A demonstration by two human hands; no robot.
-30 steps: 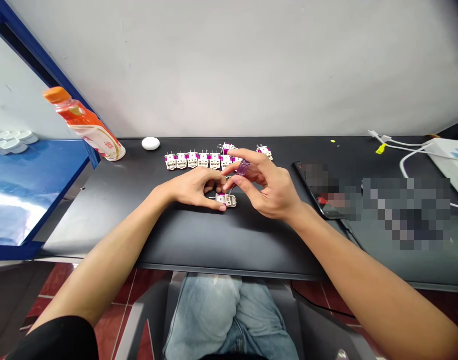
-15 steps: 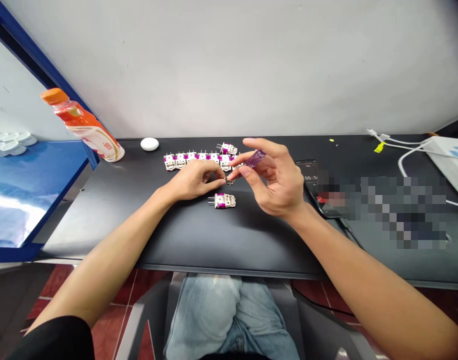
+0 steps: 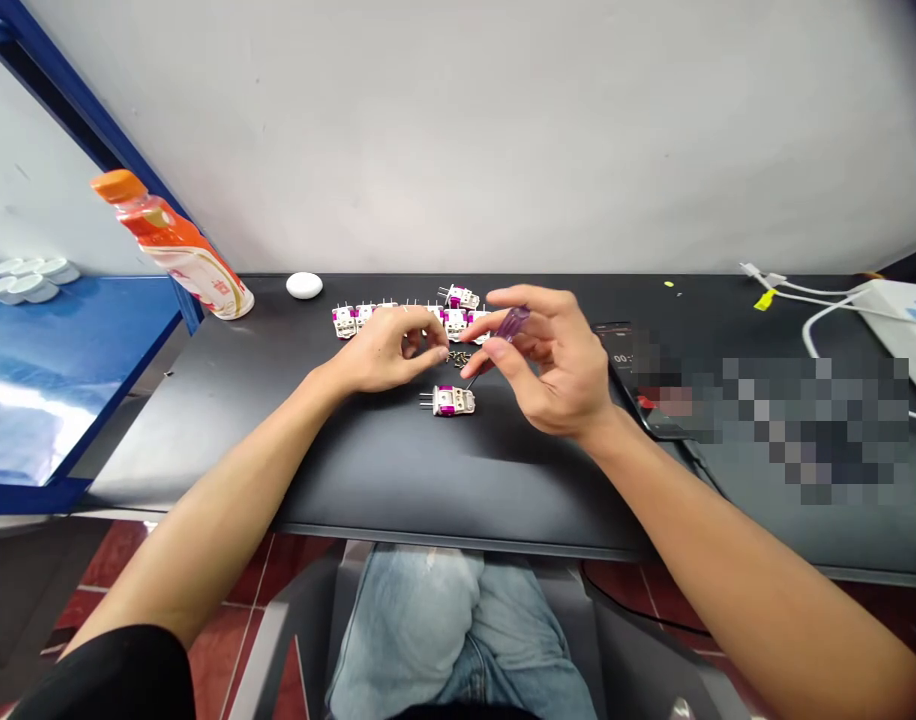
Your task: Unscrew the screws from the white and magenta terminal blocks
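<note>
My right hand (image 3: 552, 365) holds a small screwdriver by its clear purple handle (image 3: 512, 323), its thin shaft slanting down to the left. Thumb and fingertips of my left hand (image 3: 390, 345) come together at a little pile of screws (image 3: 459, 358); whatever may be pinched there is too small to see. Just below the pile, a white and purple plug insert (image 3: 453, 401) lies flat, its metal pins pointing left. Behind my hands stands a row of similar plug inserts (image 3: 345, 321), partly covered by them. One more insert (image 3: 459, 297) lies behind that row.
On the black table (image 3: 458, 490), a white oval object (image 3: 304, 286) and an orange-capped bottle (image 3: 192, 262) stand at left. A phone (image 3: 619, 350) lies right of my right hand, partly blurred out. White cables (image 3: 810, 320) and a white box (image 3: 904, 325) are farther right.
My right hand has drawn slightly back from the screws, and the screwdriver shaft now points toward the lying plug insert. The screw pile shows more. The whole view has shifted slightly.
</note>
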